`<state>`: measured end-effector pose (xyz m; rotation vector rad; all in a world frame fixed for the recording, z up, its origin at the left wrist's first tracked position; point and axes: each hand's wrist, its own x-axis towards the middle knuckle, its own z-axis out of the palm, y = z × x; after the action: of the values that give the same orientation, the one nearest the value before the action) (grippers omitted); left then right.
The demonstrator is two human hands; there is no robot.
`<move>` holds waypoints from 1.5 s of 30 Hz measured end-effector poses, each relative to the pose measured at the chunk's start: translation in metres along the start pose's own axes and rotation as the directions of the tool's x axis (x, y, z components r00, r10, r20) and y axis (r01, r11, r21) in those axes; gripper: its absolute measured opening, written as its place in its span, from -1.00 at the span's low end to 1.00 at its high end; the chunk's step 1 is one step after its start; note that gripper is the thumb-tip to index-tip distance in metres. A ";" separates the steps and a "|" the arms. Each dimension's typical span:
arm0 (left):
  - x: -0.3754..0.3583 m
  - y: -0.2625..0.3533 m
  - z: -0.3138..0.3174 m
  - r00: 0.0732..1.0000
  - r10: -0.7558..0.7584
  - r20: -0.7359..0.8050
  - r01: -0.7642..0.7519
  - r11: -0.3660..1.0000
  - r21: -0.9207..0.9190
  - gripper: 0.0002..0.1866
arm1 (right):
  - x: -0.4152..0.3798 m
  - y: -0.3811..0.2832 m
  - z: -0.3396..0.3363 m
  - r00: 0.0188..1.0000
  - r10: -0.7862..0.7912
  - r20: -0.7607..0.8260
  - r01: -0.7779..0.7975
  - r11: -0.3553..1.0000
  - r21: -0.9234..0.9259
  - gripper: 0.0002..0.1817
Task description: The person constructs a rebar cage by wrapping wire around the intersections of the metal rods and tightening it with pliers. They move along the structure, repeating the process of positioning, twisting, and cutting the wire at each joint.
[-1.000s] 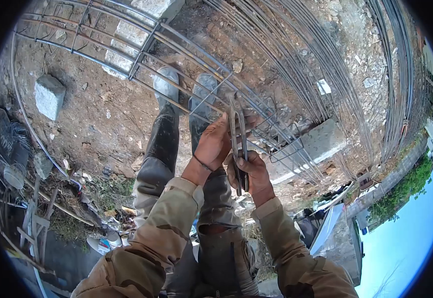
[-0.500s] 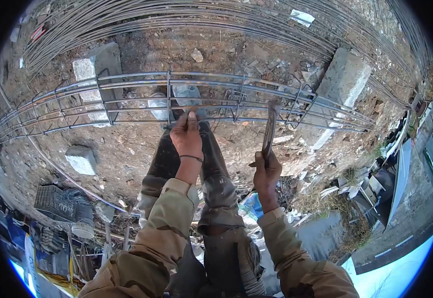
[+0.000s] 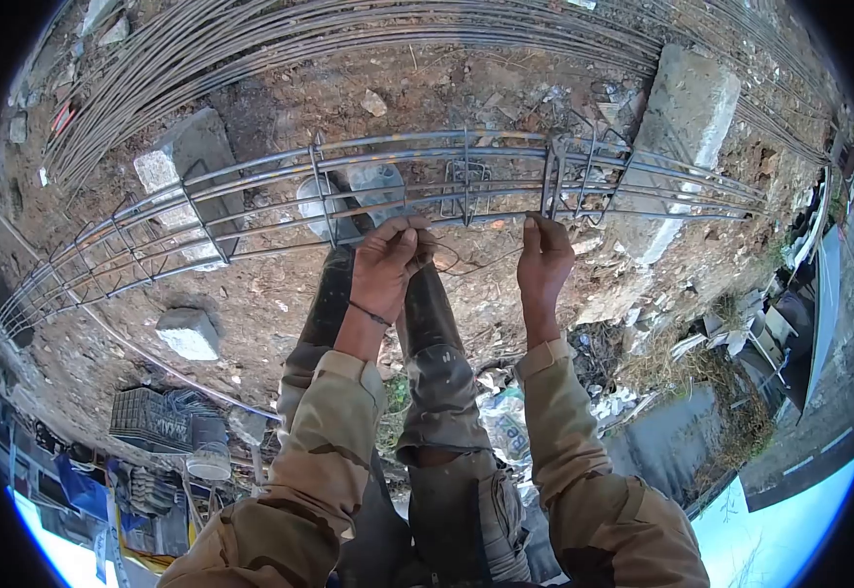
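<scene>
My left hand point(image 3: 386, 257) is closed in a pinch on a thin tie wire point(image 3: 481, 266), just below the near bars of a long rebar cage point(image 3: 280, 223). The wire loops loosely from those fingers across to my right hand point(image 3: 546, 257), whose fingers are also closed. A pair of steel pincers point(image 3: 552, 176) rises from the right hand's fingertips, jaws away from me, overlapping the cage bars. Square stirrups point(image 3: 465, 176) ring the long bars. The wire's end at my right fingers is hidden.
Concrete blocks point(image 3: 682, 108) lie under the cage at the right and the left point(image 3: 187, 167). A smaller block point(image 3: 189, 333) sits on the dirt nearer me. Long loose rods point(image 3: 349, 34) span the far side. A crate point(image 3: 149, 419) and a bucket point(image 3: 209, 461) stand lower left.
My left hand has drawn back from the cage bar, and a wire now stretches between both hands. My right hand has moved up toward the cage with the pincers. The view has shifted slightly.
</scene>
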<state>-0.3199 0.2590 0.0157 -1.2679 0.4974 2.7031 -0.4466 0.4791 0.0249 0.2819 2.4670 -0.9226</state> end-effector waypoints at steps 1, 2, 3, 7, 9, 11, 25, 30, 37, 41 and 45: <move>-0.002 0.001 0.002 1.000 -0.001 -0.012 0.001 1.000 -0.002 -0.79 | -0.007 -0.022 0.001 0.951 0.204 0.231 -0.284 0.872 0.399 -0.59; -0.001 0.001 0.004 1.000 0.018 -0.009 -0.017 0.999 0.028 -0.78 | -0.010 -0.044 0.001 0.948 0.204 0.244 -0.290 0.870 0.398 -0.59; 0.001 0.003 0.006 0.999 0.041 -0.003 -0.041 0.998 0.056 -0.78 | -0.010 -0.064 0.003 0.780 0.341 0.524 -0.606 0.621 0.497 -0.54; 0.002 0.018 0.011 0.987 0.057 -0.153 -0.040 0.993 0.112 -0.79 | -0.008 -0.084 0.019 0.322 0.230 0.918 -0.933 0.245 0.265 -0.45; 0.004 0.019 0.007 0.976 0.121 -0.181 -0.088 0.979 0.181 -0.77 | -0.013 -0.088 0.027 0.334 0.214 0.918 -0.889 0.397 0.231 -0.47; 0.004 0.026 0.011 0.966 0.140 -0.217 -0.092 0.971 0.220 -0.74 | -0.019 -0.117 0.030 0.370 0.248 0.895 -0.809 0.560 0.179 -0.61; 0.016 0.016 0.039 0.967 0.048 -0.250 0.046 0.934 0.355 -0.75 | -0.084 -0.077 0.016 0.668 -0.458 0.586 0.511 0.855 0.086 -0.62; 0.016 0.003 0.045 0.957 0.062 -0.284 0.066 0.904 0.422 -0.77 | -0.081 -0.076 -0.002 0.705 -0.357 0.613 0.312 0.932 0.184 -0.67; 0.018 -0.004 0.044 0.934 -0.068 -0.352 0.156 0.962 0.226 -0.80 | -0.062 -0.077 -0.017 0.667 -0.082 0.741 -0.308 0.874 0.375 -0.69; 0.031 -0.015 0.041 0.893 -0.123 -0.433 0.139 0.990 0.006 -0.77 | -0.024 -0.082 -0.007 0.637 -0.293 0.713 -0.072 0.898 0.433 -0.59; 0.059 -0.015 0.056 0.835 -0.126 -0.536 0.066 0.989 -0.129 -0.75 | -0.006 -0.082 0.011 0.695 -0.402 0.596 0.139 0.889 0.437 -0.63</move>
<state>-0.3944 0.2902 0.0004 -2.0444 0.3239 2.2802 -0.4659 0.4104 0.0664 -0.2916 1.6640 -1.3278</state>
